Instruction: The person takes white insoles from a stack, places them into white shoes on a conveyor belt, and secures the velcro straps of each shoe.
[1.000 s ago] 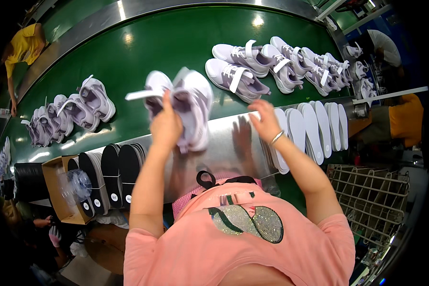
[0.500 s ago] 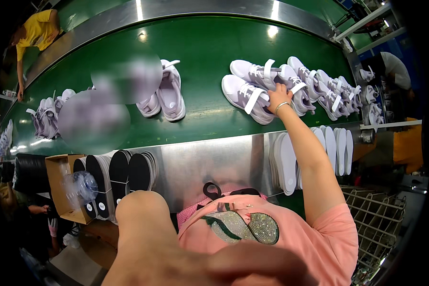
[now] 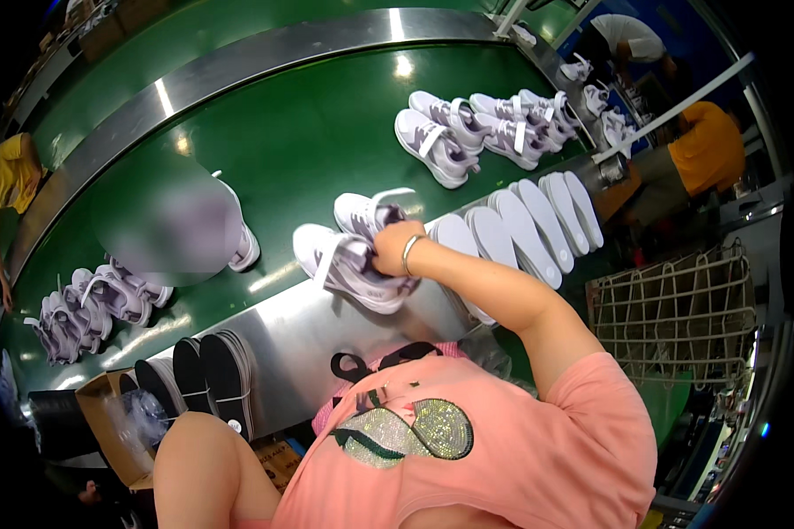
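Observation:
My right hand (image 3: 395, 247) is closed on a pair of white and lilac sneakers at their collars. The nearer sneaker (image 3: 353, 269) tilts over the metal edge, and its mate (image 3: 366, 212) is just behind it; both have white straps. The fingers are partly hidden inside the shoe openings. My left arm (image 3: 198, 458) is bent at the lower left, and its hand is not in view.
More sneakers (image 3: 437, 145) stand on the green belt (image 3: 309, 123) at the far right, others (image 3: 71, 309) at left beside a blurred patch. White insoles (image 3: 529, 229) and black insoles (image 3: 225, 375) line the metal ledge (image 3: 282, 344). A wire basket (image 3: 670, 313) and other people are around.
My right hand has drawn the nearest pair of sneakers off the right-hand group, toward me and leftward. The view has turned, and my left arm has moved lower.

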Demonstrator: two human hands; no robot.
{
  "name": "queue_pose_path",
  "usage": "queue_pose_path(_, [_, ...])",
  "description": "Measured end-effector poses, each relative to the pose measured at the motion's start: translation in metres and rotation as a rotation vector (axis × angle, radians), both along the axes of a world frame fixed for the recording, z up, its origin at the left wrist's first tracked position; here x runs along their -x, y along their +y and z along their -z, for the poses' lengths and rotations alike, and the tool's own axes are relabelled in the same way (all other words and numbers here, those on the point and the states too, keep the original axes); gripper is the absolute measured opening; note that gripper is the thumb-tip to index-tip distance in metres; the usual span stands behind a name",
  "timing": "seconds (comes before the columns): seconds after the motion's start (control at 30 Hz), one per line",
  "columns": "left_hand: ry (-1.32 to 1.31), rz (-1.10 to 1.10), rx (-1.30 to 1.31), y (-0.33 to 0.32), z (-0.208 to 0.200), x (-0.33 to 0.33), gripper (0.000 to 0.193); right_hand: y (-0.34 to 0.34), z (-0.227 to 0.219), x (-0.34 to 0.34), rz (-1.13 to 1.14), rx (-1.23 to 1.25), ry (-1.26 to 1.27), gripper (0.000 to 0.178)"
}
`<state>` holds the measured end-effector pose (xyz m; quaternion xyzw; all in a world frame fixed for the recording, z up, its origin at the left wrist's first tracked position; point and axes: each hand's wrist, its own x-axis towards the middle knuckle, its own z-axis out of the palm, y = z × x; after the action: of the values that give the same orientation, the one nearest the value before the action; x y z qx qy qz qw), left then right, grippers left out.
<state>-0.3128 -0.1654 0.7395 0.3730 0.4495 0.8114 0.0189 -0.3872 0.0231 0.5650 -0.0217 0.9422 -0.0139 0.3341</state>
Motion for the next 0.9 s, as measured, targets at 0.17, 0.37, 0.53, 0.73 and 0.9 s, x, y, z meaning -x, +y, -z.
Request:
queue_pose_path(0.17, [0.075, -0.003, -0.003, 0.011, -0.003, -0.028, 0.017, -0.004, 0.018, -0.073, -0.014, 0.031, 0.105, 0.03])
queue_pose_path(0.37, [0.215, -0.174, 0.024, -0.001, 0.001, -0.055, 0.016, 0.016, 0.034, -0.099, -0.068, 0.212, 0.234, 0.035])
queue_pose_path(0.53, [0.386, -0.663, 0.077, -0.028, 0.029, -0.064, 0.015, 0.061, 0.027, -0.123, 0.271, 0.637, 0.746, 0.018])
queue_pose_path(0.73, [-0.511, -0.132, 0.958, -0.001, 0.151, -0.041, 0.017, 0.115, 0.074, -0.138, 0.434, 0.1, 0.778, 0.035])
queue_pose_path(0.9, [-0.002, -0.588, 1.208, 0.039, 0.229, -0.032, 0.073, 0.104, 0.073, -0.13, 0.52, 0.024, 0.62, 0.039])
